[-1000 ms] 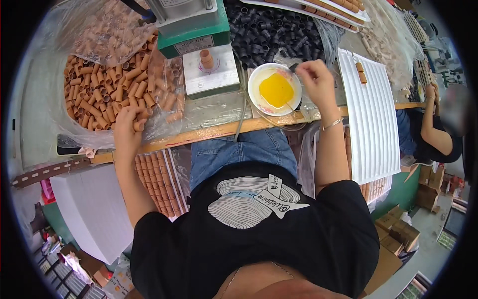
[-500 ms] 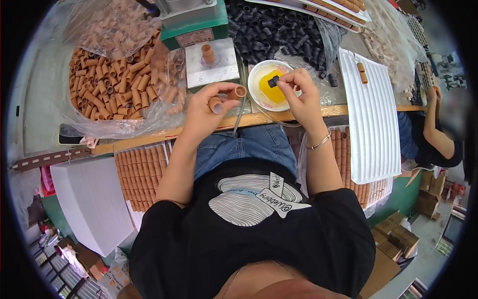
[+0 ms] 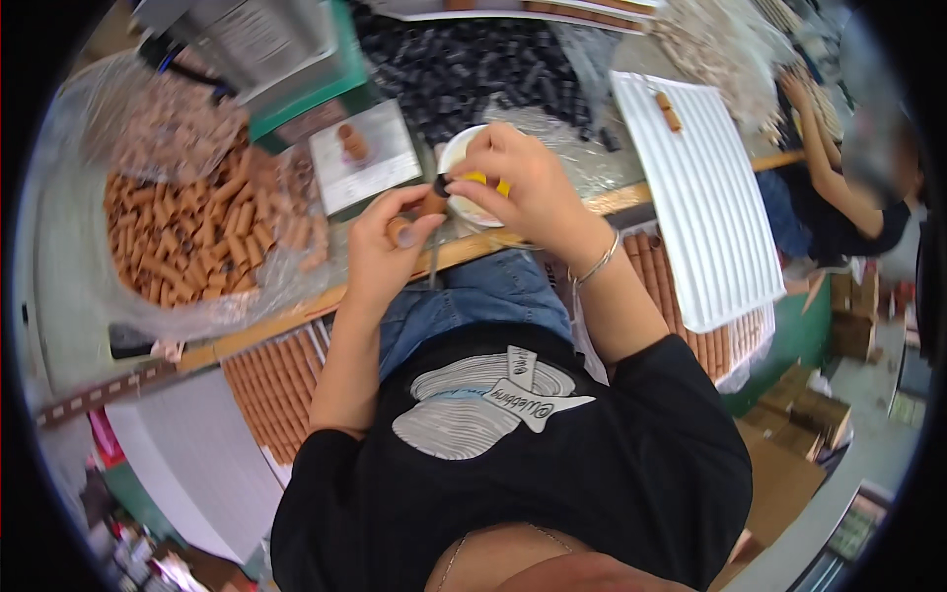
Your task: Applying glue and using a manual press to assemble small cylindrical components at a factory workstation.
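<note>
My left hand [image 3: 380,247] is closed around two short brown tubes. One brown tube [image 3: 400,233] rests in its lower fingers, and the other tube [image 3: 431,204] is pinched by thumb and forefinger. My right hand [image 3: 523,187] pinches a small black plastic fitting [image 3: 442,185] against the open end of that second tube; whether it sits inside is hidden by my fingers. Behind the right hand is a white bowl [image 3: 456,150] with something yellow [image 3: 503,187] in it, partly covered. To the left, a brown tube [image 3: 352,143] stands on the metal plate [image 3: 380,178] of a press.
The green-based press [image 3: 316,118] stands behind the plate. A heap of brown tubes [image 3: 187,237] fills the left, black fittings [image 3: 473,74] lie at the back. A white ridged tray [image 3: 700,197] carries a few tubes at the right. Another person [image 3: 834,187] works at far right.
My right hand has moved left from the bowl, bringing the black fitting to the tube in my left hand. The whole view has tilted and shifted.
</note>
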